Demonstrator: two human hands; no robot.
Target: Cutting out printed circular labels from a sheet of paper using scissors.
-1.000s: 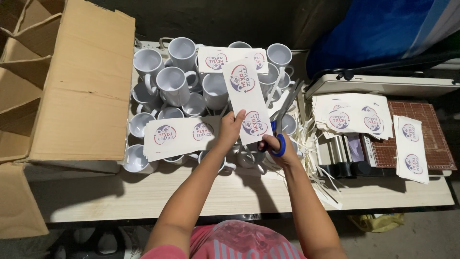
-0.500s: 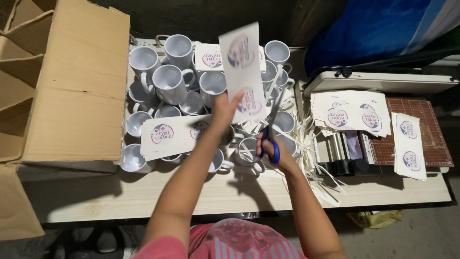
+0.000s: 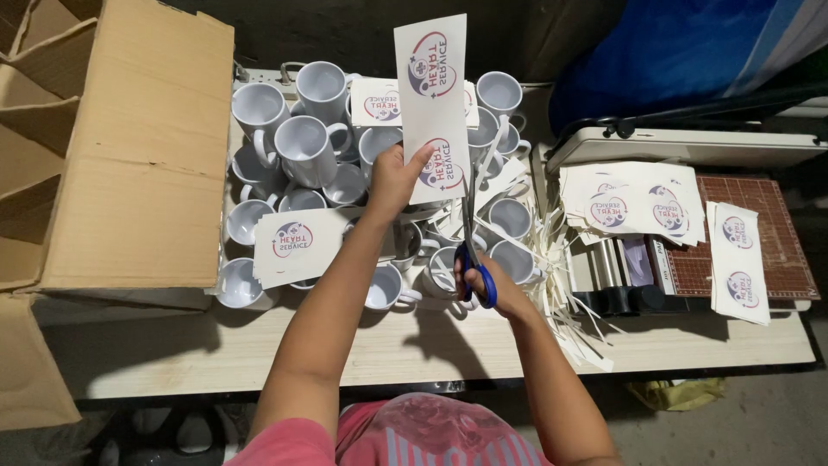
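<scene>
**Head view: scissors at the lower edge of a printed strip**

Head camera looks down over a pink shirt at the bottom of the frame and two bare forearms reaching up over the pale counter [image 3: 259, 345]. Just right of centre, the right hand [image 3: 492, 289] has its fingers closed through the blue handles of the scissors [image 3: 473, 250], whose blades point up the frame and meet the lower edge of the paper strip [image 3: 434, 103]. Slightly higher, the left hand [image 3: 392, 181] pinches that strip near its bottom, thumb on the front, fingers clamped behind. The strip stands upright at upper centre, white with two round printed designs. Beneath and around both hands white mugs [image 3: 302, 142] crowd the counter, a printed sheet [image 3: 293, 242] lying across some. Thin paper offcuts [image 3: 561, 285] trail at centre right. Farther right, stacked printed sheets [image 3: 630, 203] rest on a paper trimmer [image 3: 776, 250]. An open cardboard box [image 3: 112, 147] fills the left side.
</scene>
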